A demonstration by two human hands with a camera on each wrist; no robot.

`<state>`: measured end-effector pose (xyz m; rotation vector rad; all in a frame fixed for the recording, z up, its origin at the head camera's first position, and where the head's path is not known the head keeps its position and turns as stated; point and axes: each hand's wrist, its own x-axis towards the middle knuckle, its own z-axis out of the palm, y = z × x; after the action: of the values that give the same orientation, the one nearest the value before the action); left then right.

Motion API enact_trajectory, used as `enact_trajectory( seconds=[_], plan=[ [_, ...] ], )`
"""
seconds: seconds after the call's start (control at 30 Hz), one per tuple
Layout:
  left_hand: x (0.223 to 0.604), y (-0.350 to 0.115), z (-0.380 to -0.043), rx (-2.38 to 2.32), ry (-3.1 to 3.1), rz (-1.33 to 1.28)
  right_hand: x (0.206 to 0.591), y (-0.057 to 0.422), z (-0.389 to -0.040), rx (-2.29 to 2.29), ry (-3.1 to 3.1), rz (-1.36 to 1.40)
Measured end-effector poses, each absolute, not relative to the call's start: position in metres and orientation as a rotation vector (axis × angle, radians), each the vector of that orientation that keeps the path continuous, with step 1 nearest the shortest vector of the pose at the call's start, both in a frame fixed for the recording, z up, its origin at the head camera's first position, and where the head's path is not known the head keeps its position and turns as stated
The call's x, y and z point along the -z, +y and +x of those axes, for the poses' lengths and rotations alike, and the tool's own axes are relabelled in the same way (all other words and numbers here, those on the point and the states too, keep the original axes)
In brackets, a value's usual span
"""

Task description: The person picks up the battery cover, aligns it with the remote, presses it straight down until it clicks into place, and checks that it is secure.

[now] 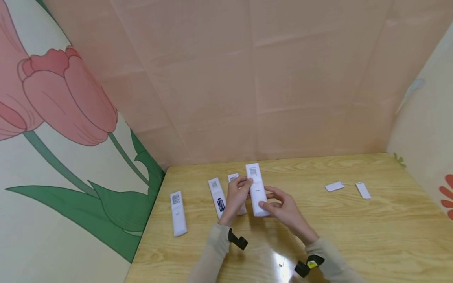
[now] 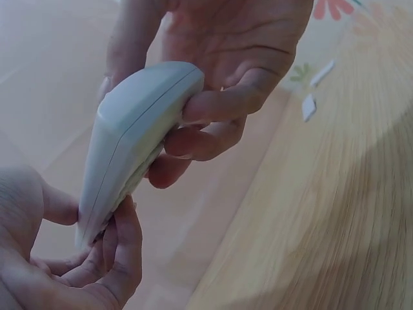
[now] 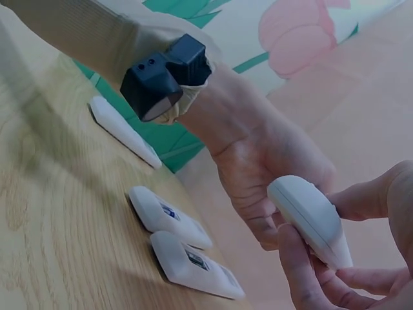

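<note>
Both hands hold a white remote control (image 1: pixel 257 196) above the table, its labelled back towards the head camera and its battery cover in place. My left hand (image 1: pixel 236 194) pinches its left side, thumb near the label. The right hand (image 1: pixel 286 210) grips the lower right side, thumb on the back and fingers behind. From the left wrist, the side seam of the remote (image 2: pixel 139 123) shows between the hands. Behind the left hand lie two remotes (image 3: pixel 169 218) with uncovered battery compartments; a blue battery (image 1: pixel 221 204) shows in one.
Farther left lies another white remote (image 1: pixel 178 214), its back up and covered. Two loose white battery covers (image 1: pixel 334 186) lie on the right of the wooden table (image 1: pixel 389 236). A pink cloth wall (image 1: pixel 255 78) rises behind the table's far edge.
</note>
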<state>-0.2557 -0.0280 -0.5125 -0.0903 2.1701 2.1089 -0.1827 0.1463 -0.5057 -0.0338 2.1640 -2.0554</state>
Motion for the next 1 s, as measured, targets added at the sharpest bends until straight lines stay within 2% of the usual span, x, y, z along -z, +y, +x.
enact_trajectory(
  seconds=[1.0],
  plan=[
    [0.512, -0.065, -0.255, -2.154, 2.247, -0.138, 0.505, 0.116, -0.176, 2.026, 2.193, -0.155]
  ],
)
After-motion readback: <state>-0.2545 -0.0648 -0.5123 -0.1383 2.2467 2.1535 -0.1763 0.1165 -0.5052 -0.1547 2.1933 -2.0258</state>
